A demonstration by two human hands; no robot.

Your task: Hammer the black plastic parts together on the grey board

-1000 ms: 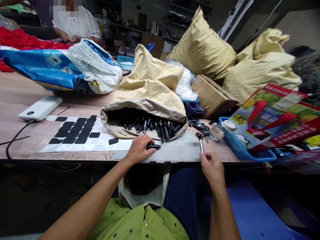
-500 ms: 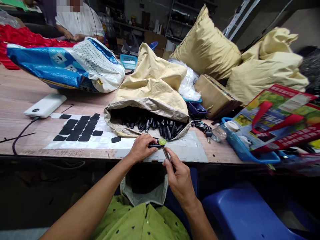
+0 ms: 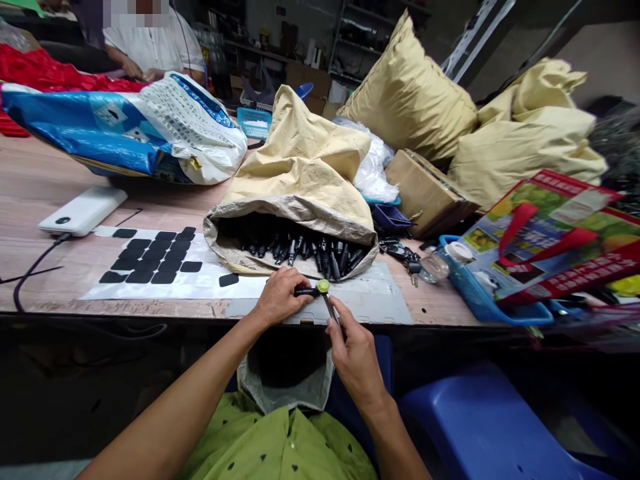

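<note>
In the head view my left hand [image 3: 285,293] is closed on a slim black cylindrical part [image 3: 304,291] at the table's front edge. My right hand [image 3: 353,340] grips the metal handle of a small hammer [image 3: 331,308]. Its round yellow-green head touches or lies right over the far end of the black part; I cannot tell which. Just behind my hands a beige sack [image 3: 295,180] lies with its mouth towards me. Many similar black parts [image 3: 327,257] fill its opening. Under my hands is a grey board [image 3: 385,293]. A second sack [image 3: 285,383] hangs open below the table edge.
White sheets with black stickers [image 3: 150,257] and a white power bank [image 3: 84,210] lie left. A blue-white bag [image 3: 125,127] stands behind. To the right are keys [image 3: 405,253], a blue basket [image 3: 480,300] and a blue stool [image 3: 500,413]. A person [image 3: 155,47] sits across the table.
The whole view has shifted a little, so things appear slightly further left. Both hands keep their grips, and the hammer head stays by the black part's end.
</note>
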